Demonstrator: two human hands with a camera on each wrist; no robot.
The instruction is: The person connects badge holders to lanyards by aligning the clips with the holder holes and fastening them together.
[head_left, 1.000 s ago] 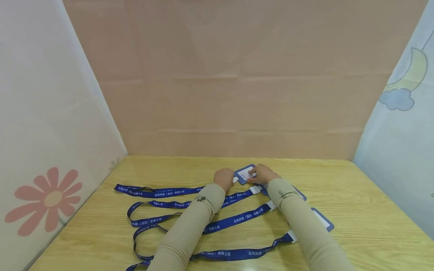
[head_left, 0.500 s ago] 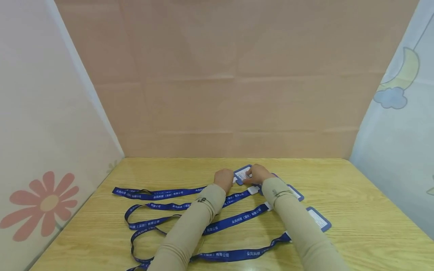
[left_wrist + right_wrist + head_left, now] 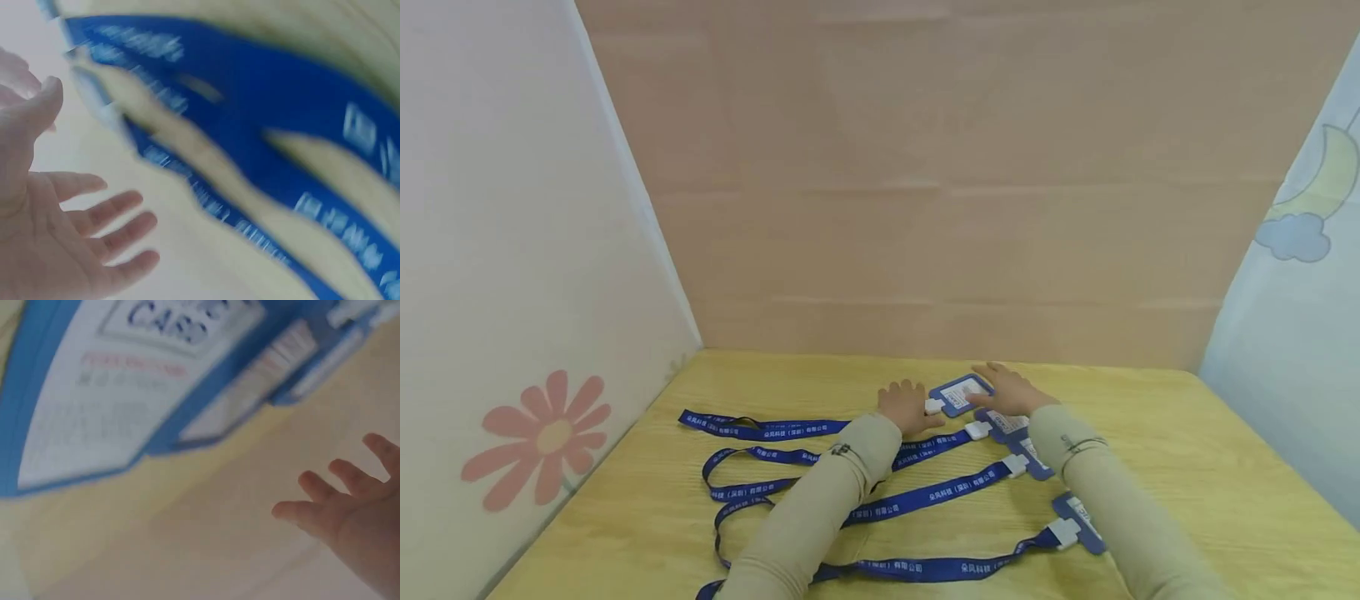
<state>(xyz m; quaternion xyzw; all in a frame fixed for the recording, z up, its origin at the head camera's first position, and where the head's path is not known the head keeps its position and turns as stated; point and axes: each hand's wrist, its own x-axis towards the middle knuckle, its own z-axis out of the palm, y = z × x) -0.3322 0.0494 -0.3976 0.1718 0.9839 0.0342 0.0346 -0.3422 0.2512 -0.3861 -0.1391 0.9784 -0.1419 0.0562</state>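
Observation:
Four-sided blue-framed ID badge (image 3: 961,394) lies flat at the back of the table, its white clip (image 3: 934,406) at the left end. Beside that clip is my left hand (image 3: 908,408), fingers spread and holding nothing; the left wrist view shows its straightened fingers apart from the blue lanyard straps (image 3: 244,94). My right hand (image 3: 1011,392) hovers or rests at the badge's right edge with fingers extended; contact cannot be told. In the right wrist view those fingers look loose, away from the badges. Further badges (image 3: 1004,423) lie in front, partly overlapping, some hidden by my right arm.
Several printed blue lanyards run leftward across the wooden table (image 3: 1180,467), including a looped one (image 3: 752,454) and the nearest strap (image 3: 917,570). The nearest badge (image 3: 1088,521) is partly behind my right sleeve. A tan backdrop (image 3: 955,250) stands behind the table.
Both hands have let go of the rear badge and its clip, and their fingers have spread. The right hand has moved rightward off the badge's face. The head view has shifted slightly.

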